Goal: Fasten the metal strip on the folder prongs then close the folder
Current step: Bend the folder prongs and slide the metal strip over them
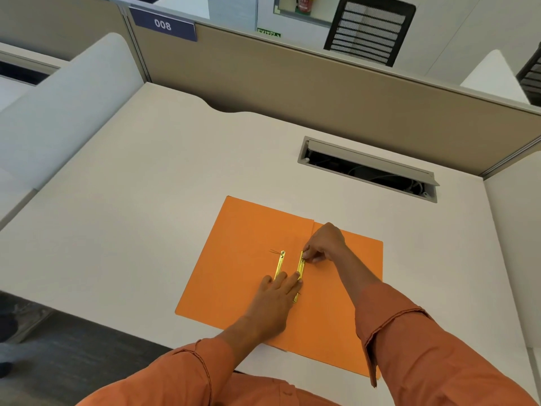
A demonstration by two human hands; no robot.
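While the orange folder (248, 259) lies open and flat on the white worktop (146, 200) in the lower middle of the frame, your two hands meet at its centre fold. Two gold metal pieces lie side by side there, both running up the frame. The loose metal strip (280, 264) sits just left of the fold; the fastener (300, 266) sits on the fold itself. Your left hand (275, 300) is spread flat, fingers extended and grasping nothing, its fingertips pressing on the near ends of both gold pieces. Your right hand (323, 244) is curled, its fingertips pinched at the upper end of the fastener; whether they hold a prong or only press it, you cannot tell from here. Orange sleeves cover both forearms. Toward the right of the frame, above the folder, a cable slot (369, 168) stands open in the worktop.
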